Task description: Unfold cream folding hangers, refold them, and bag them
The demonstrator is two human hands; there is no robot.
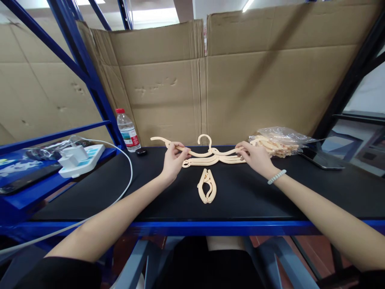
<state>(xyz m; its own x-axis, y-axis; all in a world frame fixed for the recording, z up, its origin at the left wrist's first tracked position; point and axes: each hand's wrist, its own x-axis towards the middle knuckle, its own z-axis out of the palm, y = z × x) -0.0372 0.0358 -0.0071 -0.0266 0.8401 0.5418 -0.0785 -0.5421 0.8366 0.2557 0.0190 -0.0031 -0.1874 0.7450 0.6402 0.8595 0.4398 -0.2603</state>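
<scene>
Both my hands grip a cream folding clothes hanger [201,154], its hook pointing up toward the cardboard. On its left arm, the fingers of my left hand [174,161] are closed, with the tip of that arm sticking out beyond them. My right hand [254,156] pinches the right arm, whose end is hidden by the fingers. Just under the held hanger lies a stack of unfolded hangers [201,161] on the black tabletop. Nearer to me rests a folded hanger [207,186], its arms bent together.
A clear bag of folded hangers [276,142] lies at the right, beside a dark flat device [323,157]. At the left stand a water bottle [128,131] and a white power strip [82,160]. Its cable [130,172] crosses the table. Cardboard [162,88] walls the back.
</scene>
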